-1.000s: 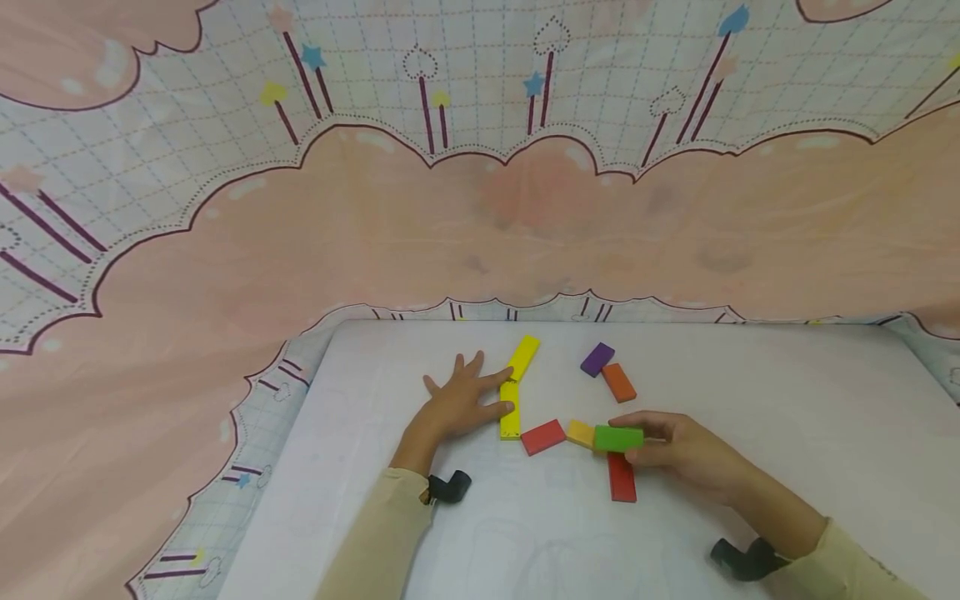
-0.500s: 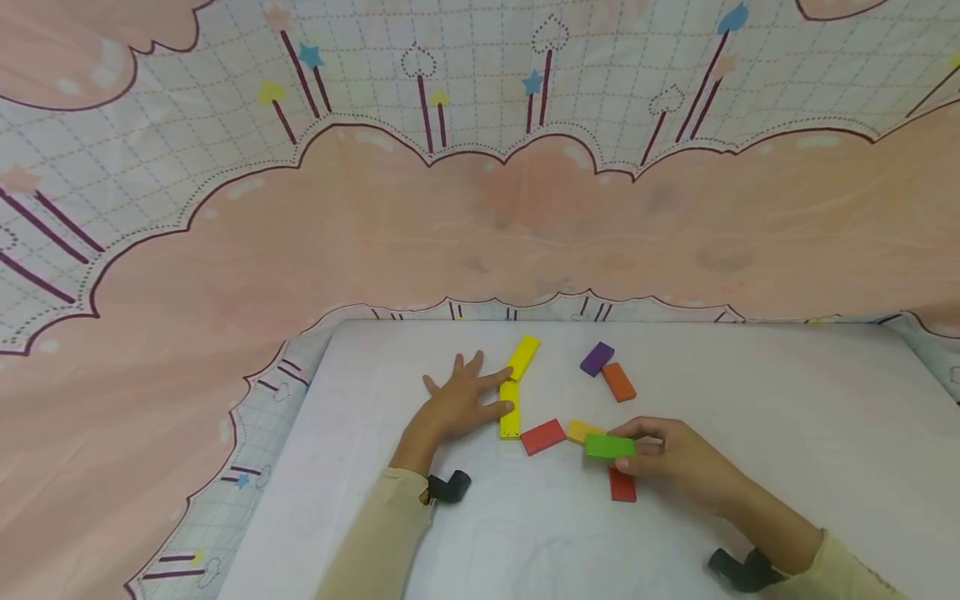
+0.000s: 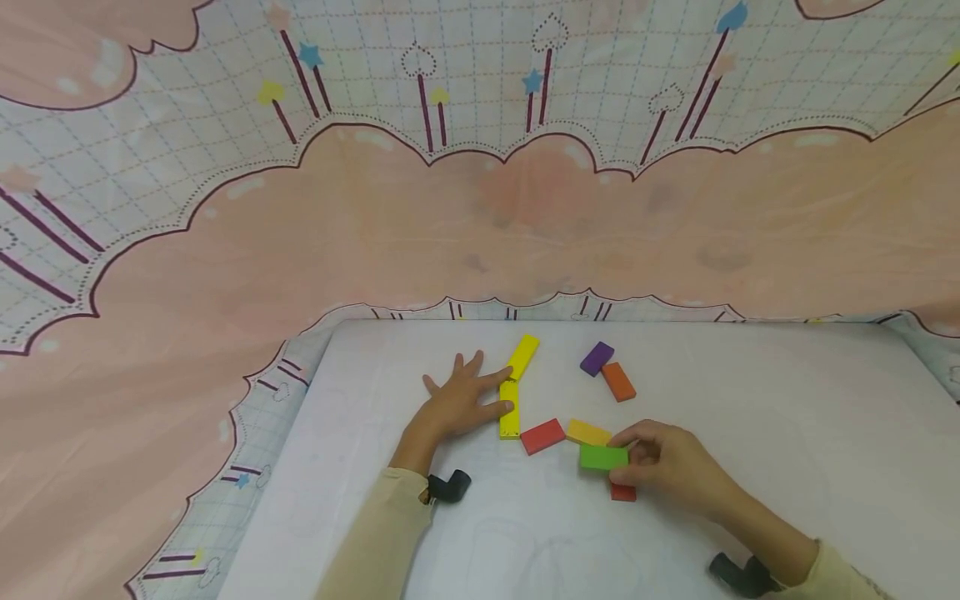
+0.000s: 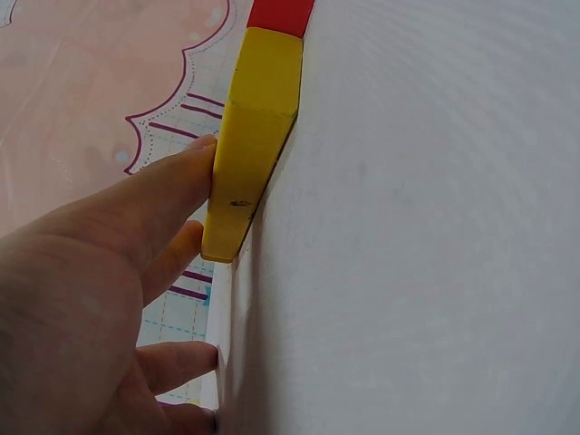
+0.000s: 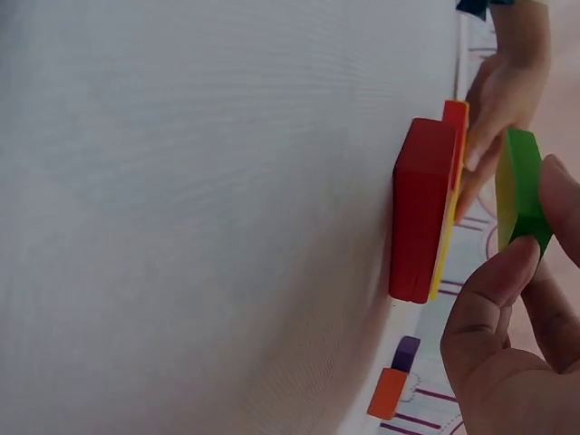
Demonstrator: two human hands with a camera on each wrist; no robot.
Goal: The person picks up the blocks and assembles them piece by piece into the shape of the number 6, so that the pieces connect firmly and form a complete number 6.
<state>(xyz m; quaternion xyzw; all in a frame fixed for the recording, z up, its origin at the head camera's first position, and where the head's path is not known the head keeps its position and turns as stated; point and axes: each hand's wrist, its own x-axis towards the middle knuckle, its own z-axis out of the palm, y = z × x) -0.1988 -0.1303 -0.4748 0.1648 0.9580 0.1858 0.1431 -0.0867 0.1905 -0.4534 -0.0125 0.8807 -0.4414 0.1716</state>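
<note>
My right hand (image 3: pixel 667 467) pinches one end of a green block (image 3: pixel 600 457) between thumb and fingers. In the right wrist view the green block stands off the table. From the head view it overlaps an orange-yellow block (image 3: pixel 587 431), and a red block (image 3: pixel 623 493) shows partly beneath the hand. Spread wide on the table, my left hand (image 3: pixel 453 406) rests its thumb and index finger against the near yellow block (image 3: pixel 510 425). A second yellow block (image 3: pixel 525 354) slants away from its far end. Between the yellow and orange-yellow blocks lies another red block (image 3: pixel 543 436).
Farther back, a purple block (image 3: pixel 597 358) and an orange block (image 3: pixel 619 382) lie corner to corner. The white tabletop (image 3: pixel 787 400) ends at a patterned cloth (image 3: pixel 525 233) behind. Dark straps with a bulky piece sit at both wrists.
The green block has moved left and toward the person in my right hand, uncovering more of the orange-yellow block and covering more of the near red one. My left hand has stayed put.
</note>
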